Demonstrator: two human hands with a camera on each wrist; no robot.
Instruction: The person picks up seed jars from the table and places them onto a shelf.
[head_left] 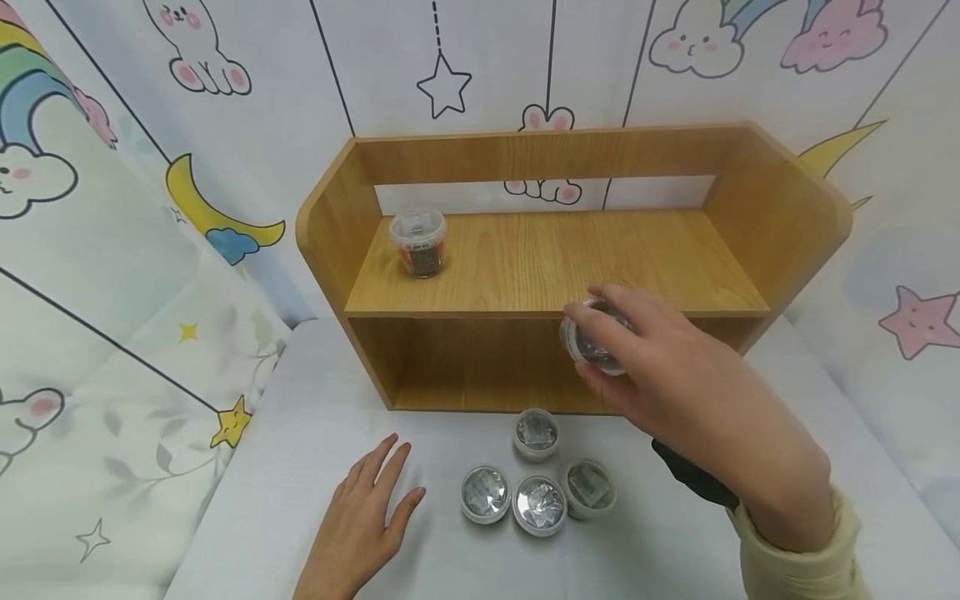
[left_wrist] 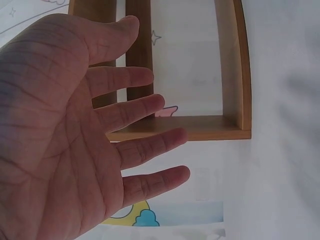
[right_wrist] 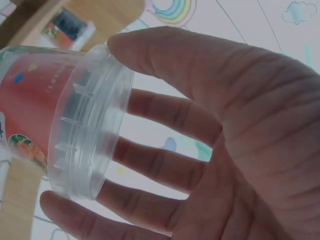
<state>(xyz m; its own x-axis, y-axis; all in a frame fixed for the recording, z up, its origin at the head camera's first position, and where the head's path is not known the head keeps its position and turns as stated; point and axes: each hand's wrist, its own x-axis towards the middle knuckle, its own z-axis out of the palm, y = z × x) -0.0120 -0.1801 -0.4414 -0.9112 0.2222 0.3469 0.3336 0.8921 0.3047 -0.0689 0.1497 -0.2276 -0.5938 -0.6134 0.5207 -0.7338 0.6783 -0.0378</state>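
Note:
My right hand (head_left: 660, 358) grips a small clear plastic tub (head_left: 597, 337) by its lid, in front of the wooden shelf's (head_left: 555, 258) middle board. In the right wrist view that tub (right_wrist: 35, 105) shows a red label with a fruit picture, and the thumb and fingers curl round its lid. Over the table, my left hand (head_left: 360, 517) is spread with nothing in it; in the left wrist view its palm (left_wrist: 65, 150) and straight fingers show. Another lidded tub (head_left: 418, 243) stands upright on the shelf board at the left.
Several round lidded tubs stand grouped on the white table, among them a front one (head_left: 540, 505), a left one (head_left: 485, 494), a right one (head_left: 589, 488) and a rear one (head_left: 536, 434). The shelf's lower compartment (head_left: 480, 362) opens toward them. Cartoon-printed cloth (head_left: 480, 50) hangs behind.

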